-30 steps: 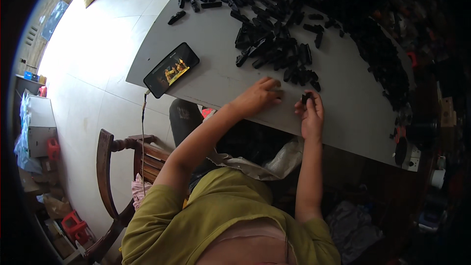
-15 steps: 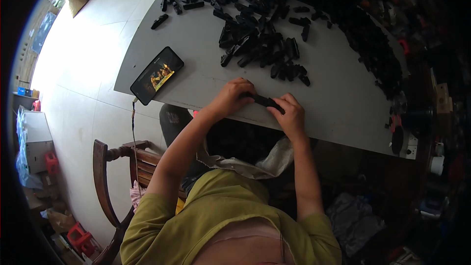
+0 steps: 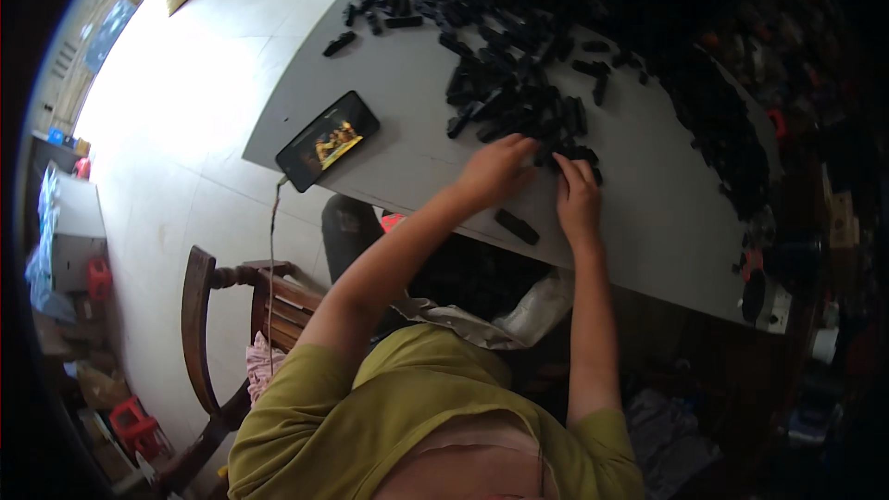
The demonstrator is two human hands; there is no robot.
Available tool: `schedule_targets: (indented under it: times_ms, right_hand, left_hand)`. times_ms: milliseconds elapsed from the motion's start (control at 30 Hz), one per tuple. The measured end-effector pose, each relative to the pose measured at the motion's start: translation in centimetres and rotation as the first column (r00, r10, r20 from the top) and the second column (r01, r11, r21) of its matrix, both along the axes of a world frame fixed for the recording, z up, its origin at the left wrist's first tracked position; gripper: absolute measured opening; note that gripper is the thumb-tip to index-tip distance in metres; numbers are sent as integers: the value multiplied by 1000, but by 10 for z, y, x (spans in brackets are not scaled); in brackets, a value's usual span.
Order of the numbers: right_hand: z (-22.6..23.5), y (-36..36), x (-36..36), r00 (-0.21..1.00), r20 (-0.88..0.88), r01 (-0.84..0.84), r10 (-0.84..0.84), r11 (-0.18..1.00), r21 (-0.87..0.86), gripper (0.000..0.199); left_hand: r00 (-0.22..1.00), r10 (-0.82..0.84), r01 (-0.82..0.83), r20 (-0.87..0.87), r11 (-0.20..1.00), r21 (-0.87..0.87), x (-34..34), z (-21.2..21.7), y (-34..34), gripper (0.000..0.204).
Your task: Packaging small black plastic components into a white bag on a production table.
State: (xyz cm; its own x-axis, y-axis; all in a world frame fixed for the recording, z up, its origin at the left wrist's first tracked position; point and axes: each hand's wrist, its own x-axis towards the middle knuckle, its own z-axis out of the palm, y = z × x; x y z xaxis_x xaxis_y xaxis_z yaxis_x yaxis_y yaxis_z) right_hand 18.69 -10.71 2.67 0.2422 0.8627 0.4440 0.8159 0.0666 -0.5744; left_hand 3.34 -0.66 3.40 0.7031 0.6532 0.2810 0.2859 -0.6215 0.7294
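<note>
My left hand [image 3: 500, 171] reaches to the near end of a heap of small, long black plastic parts [image 3: 500, 83]. Its fingers bend down at the heap and their tips are blurred, so a grip cannot be made out. Beside it, my right hand [image 3: 579, 196] touches the same end of the heap, fingers stretched forward and slightly apart. One single black part [image 3: 517, 226] is at the table's near edge, below and between the hands; whether it rests there or is falling cannot be told. Under that edge, a pale sack [image 3: 542, 310] gapes open on my lap, its inside dark.
The grey table [image 3: 648, 213] has a curved left side. A phone [image 3: 329, 141] with a lit screen and a cable [image 3: 273, 231] lies at its left. More black parts [image 3: 732, 148] line the right side. A wooden chair [image 3: 199, 333] stands at lower left, red stools [image 3: 137, 426] beyond.
Both hands have let go of the black part held between them and moved forward to the heap. That part is now at the table's edge. The whole view has shifted slightly.
</note>
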Motion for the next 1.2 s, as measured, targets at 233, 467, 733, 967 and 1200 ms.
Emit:
schedule_targets:
  times_ms: [233, 467, 733, 967, 1200]
  right_hand:
    - [-4, -7, -4, 971, 237, 62, -15, 980, -191, 20]
    - [-12, -35, -3, 983, -62, 158, -173, 969, -188, 24]
    - [-8, -12, -24, 987, -143, 71, -79, 996, -59, 23]
    - [-1, -23, -29, 981, 13, -187, 192, 967, -176, 35]
    - [6, -33, -23, 966, -75, -256, 246, 948, -188, 34]
  left_hand:
    - [964, 204, -171, -169, 967, 190, 37, -15, -6, 31]
    - [989, -64, 100, -136, 957, 271, -5, -22, -8, 29]
    - [939, -343, 327, 13, 904, 274, -32, -29, -20, 30]
    - [961, -219, 234, 172, 969, -74, -37, -32, -14, 29]
    - [952, -247, 267, 181, 959, -98, -37, -31, -11, 23]
